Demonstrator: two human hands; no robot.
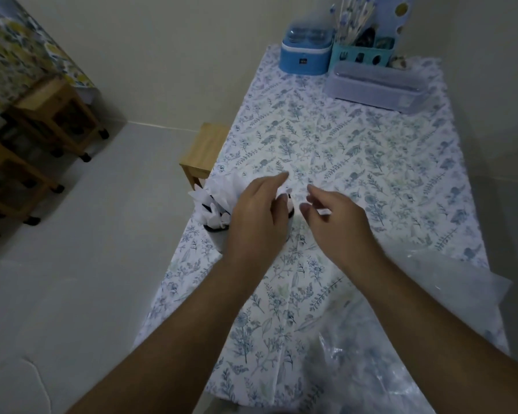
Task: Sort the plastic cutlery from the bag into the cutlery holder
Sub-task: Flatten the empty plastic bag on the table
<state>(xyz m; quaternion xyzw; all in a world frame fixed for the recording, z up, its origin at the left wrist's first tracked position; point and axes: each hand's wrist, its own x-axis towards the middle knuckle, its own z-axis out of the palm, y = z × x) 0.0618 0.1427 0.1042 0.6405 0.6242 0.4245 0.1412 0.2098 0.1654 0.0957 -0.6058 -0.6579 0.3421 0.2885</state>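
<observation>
Stools [42, 115] on floor, well left of table [341, 138]. Holder [219, 231] at table's left edge, packed with white-wrapped cutlery [214, 204]. Left hand [256, 216] over holder, fingers bent down onto wrapped pieces; whether it grips one, cannot tell. Right hand [335, 219] just right of it, above cloth, thumb and fingers apart, small white scrap by fingertips, hold unclear. Bag [416, 324] crumpled on table's near right corner, under right forearm. Blue containers [307, 52] at table's far end.
</observation>
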